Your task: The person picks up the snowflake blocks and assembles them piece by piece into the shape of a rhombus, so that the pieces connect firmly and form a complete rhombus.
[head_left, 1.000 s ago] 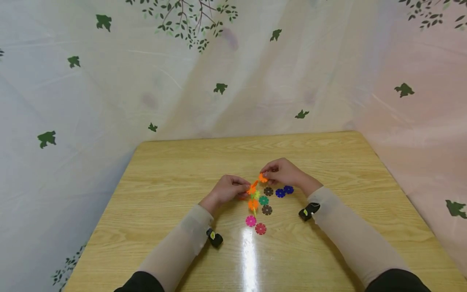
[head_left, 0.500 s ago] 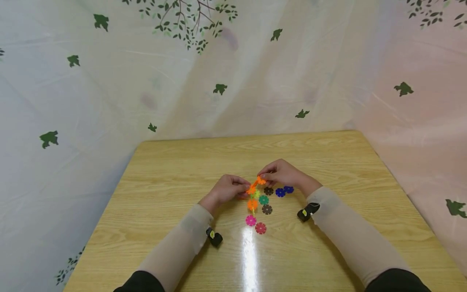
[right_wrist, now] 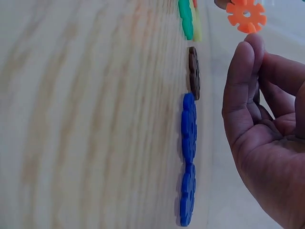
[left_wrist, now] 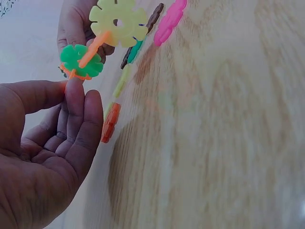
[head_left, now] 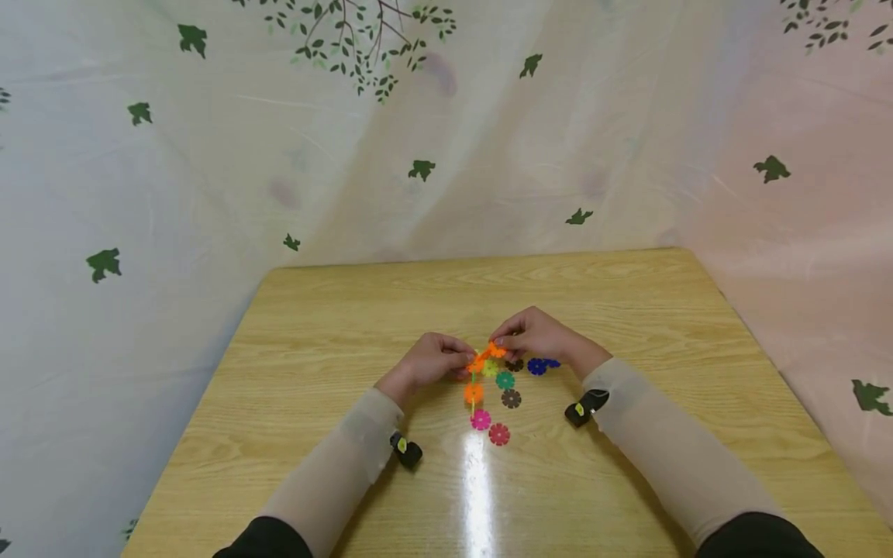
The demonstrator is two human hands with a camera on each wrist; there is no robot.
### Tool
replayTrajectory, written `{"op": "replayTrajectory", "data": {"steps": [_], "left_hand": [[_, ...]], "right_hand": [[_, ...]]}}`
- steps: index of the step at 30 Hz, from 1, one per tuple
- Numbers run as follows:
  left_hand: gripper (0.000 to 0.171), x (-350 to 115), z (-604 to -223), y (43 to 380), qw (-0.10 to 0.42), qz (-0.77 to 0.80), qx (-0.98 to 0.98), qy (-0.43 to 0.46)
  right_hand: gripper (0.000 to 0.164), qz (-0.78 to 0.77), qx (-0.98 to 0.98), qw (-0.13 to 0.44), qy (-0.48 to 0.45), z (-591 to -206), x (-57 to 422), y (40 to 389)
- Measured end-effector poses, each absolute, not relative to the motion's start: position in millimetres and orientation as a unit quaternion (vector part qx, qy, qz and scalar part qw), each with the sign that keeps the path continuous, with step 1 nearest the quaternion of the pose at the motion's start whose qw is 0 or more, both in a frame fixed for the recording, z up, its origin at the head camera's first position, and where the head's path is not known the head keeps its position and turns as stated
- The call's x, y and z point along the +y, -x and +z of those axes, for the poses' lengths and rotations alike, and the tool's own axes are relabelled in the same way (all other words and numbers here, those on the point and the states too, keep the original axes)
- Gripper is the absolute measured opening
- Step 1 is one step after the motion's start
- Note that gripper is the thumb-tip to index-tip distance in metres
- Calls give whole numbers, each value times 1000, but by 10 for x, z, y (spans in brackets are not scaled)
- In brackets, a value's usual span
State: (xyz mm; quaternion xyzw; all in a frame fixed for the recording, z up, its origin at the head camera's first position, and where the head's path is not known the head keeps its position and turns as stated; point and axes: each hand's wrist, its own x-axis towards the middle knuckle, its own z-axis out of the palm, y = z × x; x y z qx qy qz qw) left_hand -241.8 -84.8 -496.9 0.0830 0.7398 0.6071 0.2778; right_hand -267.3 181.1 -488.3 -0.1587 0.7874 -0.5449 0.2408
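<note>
My left hand pinches a chain of slotted flower-shaped plastic discs between thumb and fingertips. In the left wrist view, a green disc and a pale yellow disc stand out from that chain, joined through an orange one. Lower in the head view, another orange disc hangs from it. Opposite, my right hand pinches an orange disc, its edge right at the chain's orange disc. Fingertips partly hide both pinched pieces.
Loose discs lie on the wooden table below the hands: two blue ones, a teal one, brown ones, a pink one and a red one. A patterned cloth rises behind the table.
My right hand has come left and slightly down, bringing its orange disc from just apart up against the chain. The chain's hanging part has swung a little left; my left hand has barely shifted.
</note>
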Motion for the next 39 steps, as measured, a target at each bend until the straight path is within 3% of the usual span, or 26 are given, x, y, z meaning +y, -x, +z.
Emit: {"op": "replayTrajectory", "data": {"steps": [28, 39], "left_hand": [[14, -829, -4974, 2322, 273, 594, 753, -78], [20, -874, -4962, 2368, 270, 594, 755, -66]], "right_hand": [[15, -553, 787, 222, 157, -4873, 1699, 2506], [17, -573, 777, 230, 123, -4940, 1702, 2547]]}}
